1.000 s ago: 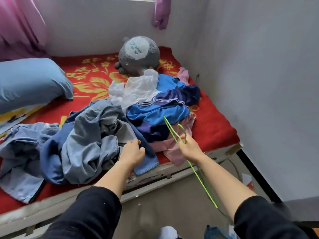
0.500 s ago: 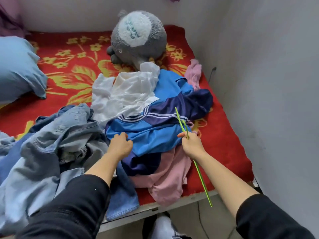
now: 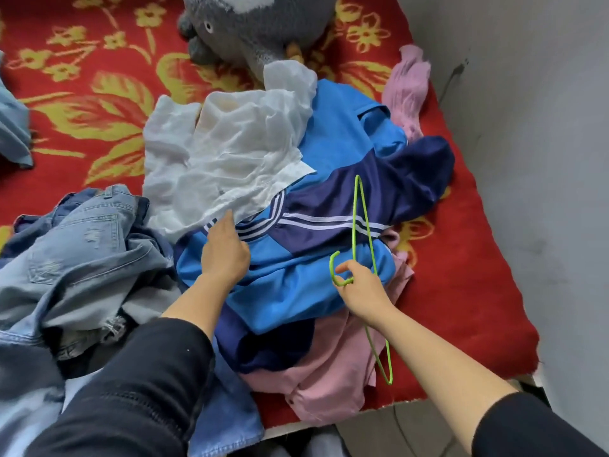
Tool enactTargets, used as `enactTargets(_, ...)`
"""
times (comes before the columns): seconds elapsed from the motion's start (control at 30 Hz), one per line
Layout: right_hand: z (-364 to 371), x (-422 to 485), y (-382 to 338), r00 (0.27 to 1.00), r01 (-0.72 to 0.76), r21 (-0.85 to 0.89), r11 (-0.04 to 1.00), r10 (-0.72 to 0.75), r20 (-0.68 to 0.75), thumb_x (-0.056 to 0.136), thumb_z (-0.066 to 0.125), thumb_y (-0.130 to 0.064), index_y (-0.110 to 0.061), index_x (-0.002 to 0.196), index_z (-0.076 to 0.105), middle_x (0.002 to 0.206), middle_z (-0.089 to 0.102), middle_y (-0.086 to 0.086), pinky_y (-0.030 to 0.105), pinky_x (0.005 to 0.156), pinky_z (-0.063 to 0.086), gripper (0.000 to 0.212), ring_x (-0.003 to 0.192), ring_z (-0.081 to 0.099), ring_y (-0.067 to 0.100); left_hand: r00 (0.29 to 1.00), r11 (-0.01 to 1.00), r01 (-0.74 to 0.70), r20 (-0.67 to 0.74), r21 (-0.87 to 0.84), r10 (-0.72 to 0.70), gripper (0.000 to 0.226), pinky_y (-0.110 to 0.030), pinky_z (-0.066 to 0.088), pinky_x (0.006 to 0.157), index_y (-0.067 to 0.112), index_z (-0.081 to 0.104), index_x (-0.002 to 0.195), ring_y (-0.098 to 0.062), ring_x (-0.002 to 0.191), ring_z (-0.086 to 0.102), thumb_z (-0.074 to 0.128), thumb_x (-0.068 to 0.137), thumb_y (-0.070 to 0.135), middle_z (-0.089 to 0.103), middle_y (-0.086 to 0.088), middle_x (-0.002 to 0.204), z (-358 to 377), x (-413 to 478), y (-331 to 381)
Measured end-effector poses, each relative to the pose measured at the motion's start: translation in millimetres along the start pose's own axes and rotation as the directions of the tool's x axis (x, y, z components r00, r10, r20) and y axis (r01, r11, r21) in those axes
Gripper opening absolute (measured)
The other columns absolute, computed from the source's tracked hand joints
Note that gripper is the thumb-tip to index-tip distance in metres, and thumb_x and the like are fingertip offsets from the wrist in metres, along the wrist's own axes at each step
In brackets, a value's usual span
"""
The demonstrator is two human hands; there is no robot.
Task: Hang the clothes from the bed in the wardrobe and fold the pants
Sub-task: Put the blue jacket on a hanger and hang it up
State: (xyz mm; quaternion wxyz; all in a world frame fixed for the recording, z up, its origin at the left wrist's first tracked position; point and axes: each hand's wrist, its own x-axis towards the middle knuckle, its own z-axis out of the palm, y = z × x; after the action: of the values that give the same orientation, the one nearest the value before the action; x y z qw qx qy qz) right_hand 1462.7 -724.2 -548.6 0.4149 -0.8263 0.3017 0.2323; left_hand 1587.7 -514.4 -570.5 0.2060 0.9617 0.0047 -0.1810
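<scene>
- Your left hand (image 3: pixel 225 255) has left the heap of pale blue denim jeans (image 3: pixel 82 252) at the left of the frame. It now lies on the blue and navy track jacket with white stripes (image 3: pixel 313 282) in the centre, with its fingertips at the hem of the thin, crumpled white shirt (image 3: pixel 230 153).
- The fingers bend down onto the jacket cloth, but I cannot tell whether they have pinched any of it yet.
- Your right hand (image 3: pixel 362 291) has come forward over the same jacket. Its fingers are curled round the neck of the green wire hanger (image 3: pixel 354 222), with the hook by your thumb and the long frame running up the picture and down past your wrist.
- The clothes all lie on the bed with the red and yellow flowered cover (image 3: pixel 82 94) — the jacket on top of a pink garment (image 3: pixel 329 374) at the lower centre, the white shirt overlapping the jacket's upper left.
- Both hands meeting on the jacket suggests it is your next piece to hang — nothing is on the hanger yet, and the jeans remain unfolded.
- You will likely need to find the collar first, and the white shirt may drag along as you lift.
</scene>
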Motion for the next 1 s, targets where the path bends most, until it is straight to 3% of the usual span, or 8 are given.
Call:
enactTargets(0.13,1.5,9.4,5.2,1.0,0.0,-0.023,1.0,0.0,0.024,0.093,0.057,-0.031,-0.021,0.08,0.058,0.071,0.058,-0.002,0.03,0.064,0.037,0.016,0.068,0.05,0.019,0.98,0.894,-0.143,0.185,0.425,0.069,0.045,-0.045,0.014,0.115,0.012,0.039,0.139,-0.03,0.147,-0.001,0.04,0.095,0.022,0.015,-0.01,0.158,0.8,22.1,-13.1)
enactTargets(0.23,8.3,9.2,-2.6,0.999,-0.037,0.109,0.993,0.034,0.026,0.093,0.06,-0.036,-0.018,0.079,0.062,0.071,0.059,-0.001,0.03,0.068,0.045,0.022,0.071,0.053,0.022,0.956,0.812,-0.28,0.223,0.513,0.189,0.022,-0.039,0.025,0.102,0.016,0.053,0.111,-0.027,0.134,0.037,0.039,0.098,0.026,0.057,-0.012,0.13,-11.3,19.5,-17.8)
enactTargets(0.43,31.0,2.5,-40.6,0.985,-0.171,0.421,0.891,0.165,0.052,0.094,0.057,-0.038,-0.014,0.076,0.054,0.069,0.052,0.007,0.022,0.041,0.042,0.03,0.052,0.054,0.017,0.888,0.966,-0.211,0.384,-0.148,0.252,0.025,-0.028,0.031,0.055,0.021,0.052,0.07,-0.009,0.053,0.042,0.065,0.087,0.035,0.046,0.003,0.052,-28.8,-47.3,-9.6)
enactTargets(0.6,49.4,-4.3,-54.7,0.972,-0.233,0.517,0.824,0.208,0.106,0.081,0.072,-0.043,-0.006,0.086,0.058,0.066,0.048,0.005,0.025,0.042,0.045,0.04,0.056,0.051,0.017,0.695,0.907,0.01,0.655,-0.421,0.296,0.016,-0.025,0.045,0.072,0.003,0.066,0.101,0.02,0.078,0.055,0.066,0.088,0.013,0.071,-0.011,0.097,-18.4,-90.7,-12.0)
enactTargets(0.7,54.4,-7.4,-46.2,0.979,-0.153,0.477,0.865,0.199,-0.048,0.074,0.078,-0.023,-0.005,0.08,0.064,0.066,0.058,0.003,0.03,0.058,0.045,0.023,0.064,0.055,0.021,0.536,0.873,0.118,0.771,-0.473,0.345,0.034,-0.01,0.039,0.059,0.017,0.064,0.067,0.008,0.053,0.04,0.05,0.084,-0.009,0.06,0.018,0.068,-25.6,-98.8,-3.0)
enactTargets(0.77,47.4,-9.6,-42.6,0.978,-0.128,0.488,0.863,0.191,-0.082,0.077,0.072,-0.011,-0.01,0.069,0.058,0.059,0.054,0.001,0.028,0.054,0.039,0.016,0.056,0.049,0.019,0.639,0.861,0.176,0.721,-0.477,0.268,0.033,-0.011,0.041,0.054,0.013,0.071,0.07,0.002,0.054,0.046,0.045,0.078,-0.006,0.058,0.008,0.065,-29.5,-91.3,-3.3)
enactTargets(0.87,25.6,-17.3,-41.6,0.991,-0.088,0.496,0.864,0.126,-0.044,0.084,0.067,-0.005,-0.013,0.065,0.051,0.049,0.046,-0.006,0.018,0.039,0.032,0.026,0.041,0.04,0.005,0.956,0.946,0.032,0.286,-0.322,0.065,0.036,-0.024,0.048,0.086,0.014,0.069,0.112,-0.01,0.086,0.062,0.049,0.084,0.002,0.069,-0.001,0.103,-25.5,-66.5,-3.7)
enactTargets(1.0,-6.4,-41.7,-49.2,0.996,-0.049,0.496,0.867,0.007,0.085,0.087,0.067,-0.012,-0.009,0.087,0.062,0.072,0.054,0.011,0.019,0.044,0.033,0.006,0.058,0.048,0.015,0.957,0.964,-0.224,0.158,-0.142,0.245,0.061,-0.035,0.035,0.103,0.029,0.037,0.144,-0.022,0.134,0.033,0.059,0.088,0.022,0.035,-0.004,0.146,-23.4,-54.0,25.2)
